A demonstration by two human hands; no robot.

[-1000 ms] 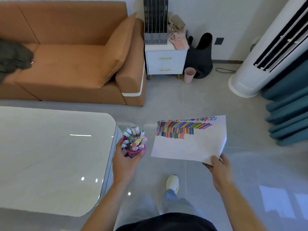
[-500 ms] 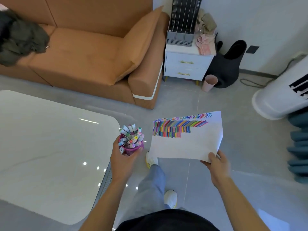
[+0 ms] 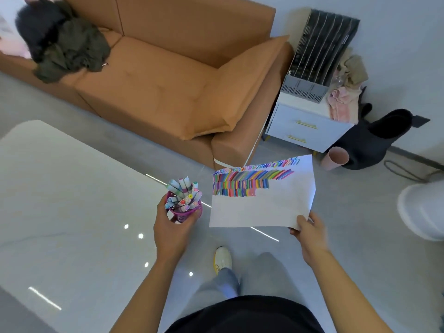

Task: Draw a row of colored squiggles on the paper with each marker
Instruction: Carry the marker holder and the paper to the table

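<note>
Glossy white table (image 3: pixel 60 212) fills the left, tan fabric sofa (image 3: pixel 168 87) beyond; left hand (image 3: pixel 171 230) wraps a purple cup of capped markers (image 3: pixel 183 204) above its edge, right hand (image 3: pixel 310 234) pinches the corner of a white paper with coloured squiggles (image 3: pixel 262 205), held mid-air
</note>
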